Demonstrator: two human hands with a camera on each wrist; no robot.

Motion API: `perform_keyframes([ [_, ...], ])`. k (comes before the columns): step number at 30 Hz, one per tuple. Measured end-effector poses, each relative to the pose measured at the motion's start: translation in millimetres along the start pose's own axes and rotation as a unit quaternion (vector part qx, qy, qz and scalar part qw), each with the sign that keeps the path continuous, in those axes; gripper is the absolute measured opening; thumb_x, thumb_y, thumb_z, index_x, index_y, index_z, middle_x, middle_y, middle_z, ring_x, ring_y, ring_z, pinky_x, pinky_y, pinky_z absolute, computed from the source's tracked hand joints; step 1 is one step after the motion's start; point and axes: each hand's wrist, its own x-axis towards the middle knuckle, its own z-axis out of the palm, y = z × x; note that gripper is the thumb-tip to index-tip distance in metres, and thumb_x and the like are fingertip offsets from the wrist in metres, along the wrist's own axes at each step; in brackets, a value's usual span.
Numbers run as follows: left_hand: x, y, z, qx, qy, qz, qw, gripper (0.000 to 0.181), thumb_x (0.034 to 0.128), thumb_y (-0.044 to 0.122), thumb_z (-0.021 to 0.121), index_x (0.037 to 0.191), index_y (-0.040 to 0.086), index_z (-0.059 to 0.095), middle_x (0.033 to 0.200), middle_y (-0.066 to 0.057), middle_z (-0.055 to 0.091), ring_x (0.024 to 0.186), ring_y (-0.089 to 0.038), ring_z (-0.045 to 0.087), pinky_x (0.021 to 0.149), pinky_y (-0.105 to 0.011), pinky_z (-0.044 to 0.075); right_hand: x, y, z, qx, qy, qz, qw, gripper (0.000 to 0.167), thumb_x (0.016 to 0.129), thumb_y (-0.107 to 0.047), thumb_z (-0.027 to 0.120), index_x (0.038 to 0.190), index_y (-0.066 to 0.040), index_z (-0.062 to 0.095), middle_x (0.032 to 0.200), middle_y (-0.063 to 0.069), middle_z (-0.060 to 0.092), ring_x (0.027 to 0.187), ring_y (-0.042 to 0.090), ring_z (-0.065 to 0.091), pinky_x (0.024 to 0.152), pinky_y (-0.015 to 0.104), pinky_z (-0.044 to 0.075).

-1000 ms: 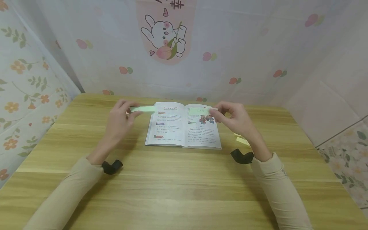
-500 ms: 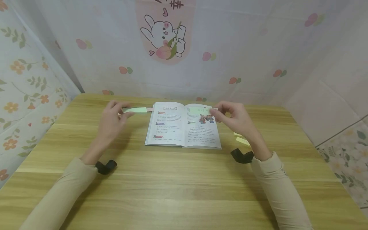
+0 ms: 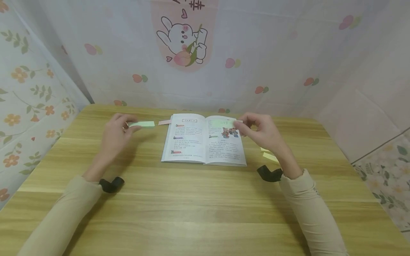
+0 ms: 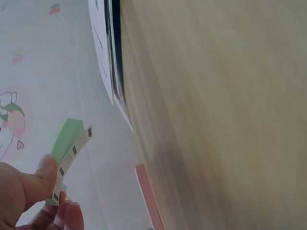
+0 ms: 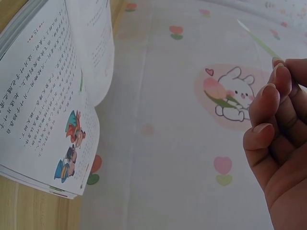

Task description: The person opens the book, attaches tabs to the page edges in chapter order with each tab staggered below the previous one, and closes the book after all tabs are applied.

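An open book lies on the table, printed pages up. My left hand, left of the book, pinches a green sticky-note pad between thumb and fingers; in the left wrist view a printed backing strip curves beside the pad. Over the top of the right page, my right hand pinches the right end of a thin green note with handwriting. The right wrist view has that note edge-on, held up off the page.
A pink strip lies at the book's left edge. Yellow notes lie on the table below the right hand. Black objects sit at both wrists. A patterned curtain hangs behind the table.
My left hand has moved left, away from the book, with the green pad, and the pink strip has come into view. The right hand has stayed in place with its note.
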Motion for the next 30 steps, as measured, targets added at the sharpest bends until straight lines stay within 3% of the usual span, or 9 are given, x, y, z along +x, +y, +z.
perform_keyframes([
  [6, 0.9, -8.4, -6.9, 0.007, -0.031, -0.019, 0.9993, 0.021, 0.0908, 0.006, 0.075, 0.107, -0.007, 0.069, 0.108, -0.024, 0.063, 0.085, -0.035, 0.057, 0.073, -0.040, 0.042, 0.1, 1, 0, -0.003, -0.002, 0.003, 1.0000, 0.010, 0.097, -0.008, 0.067, 0.088, -0.005, 0.070, 0.072, 0.010, 0.063, 0.065, 0.021, 0.055, 0.059, 0.026, 0.041],
  [13, 1.8, -16.8, -13.3, 0.009, -0.050, -0.025, 0.9984, 0.021, 0.0904, 0.007, 0.076, 0.106, -0.007, 0.070, 0.105, -0.024, 0.064, 0.084, -0.037, 0.058, 0.072, -0.041, 0.043, 0.1, 2, -1, -0.005, -0.001, 0.002, 1.0000, 0.009, 0.097, -0.007, 0.067, 0.090, -0.002, 0.070, 0.072, 0.006, 0.063, 0.065, 0.017, 0.055, 0.058, 0.027, 0.041],
  [19, 1.3, -24.3, -19.3, 0.016, -0.081, -0.037, 0.9959, 0.022, 0.0909, 0.009, 0.076, 0.106, -0.007, 0.070, 0.103, -0.026, 0.063, 0.085, -0.038, 0.059, 0.069, -0.042, 0.044, 0.1, 2, 0, -0.001, -0.001, 0.000, 1.0000, 0.009, 0.096, -0.007, 0.067, 0.088, -0.005, 0.070, 0.072, 0.012, 0.063, 0.065, 0.024, 0.055, 0.058, 0.026, 0.041],
  [24, 0.5, -28.9, -23.8, 0.016, -0.111, -0.060, 0.9918, 0.024, 0.0908, 0.013, 0.076, 0.105, -0.005, 0.071, 0.099, -0.023, 0.063, 0.077, -0.031, 0.057, 0.064, -0.038, 0.044, 0.0, 2, 0, -0.002, -0.001, -0.001, 1.0000, 0.010, 0.096, -0.007, 0.067, 0.087, -0.007, 0.070, 0.072, 0.014, 0.063, 0.065, 0.025, 0.055, 0.058, 0.026, 0.040],
  [30, 2.3, -33.9, -27.4, 0.017, -0.139, -0.067, 0.9878, 0.021, 0.0889, 0.010, 0.076, 0.102, -0.006, 0.072, 0.091, -0.020, 0.067, 0.061, -0.019, 0.053, 0.050, -0.030, 0.042, 0.1, 2, 0, 0.000, 0.000, -0.001, 1.0000, 0.010, 0.096, -0.007, 0.067, 0.087, -0.007, 0.070, 0.072, 0.015, 0.062, 0.065, 0.025, 0.055, 0.057, 0.026, 0.039],
])
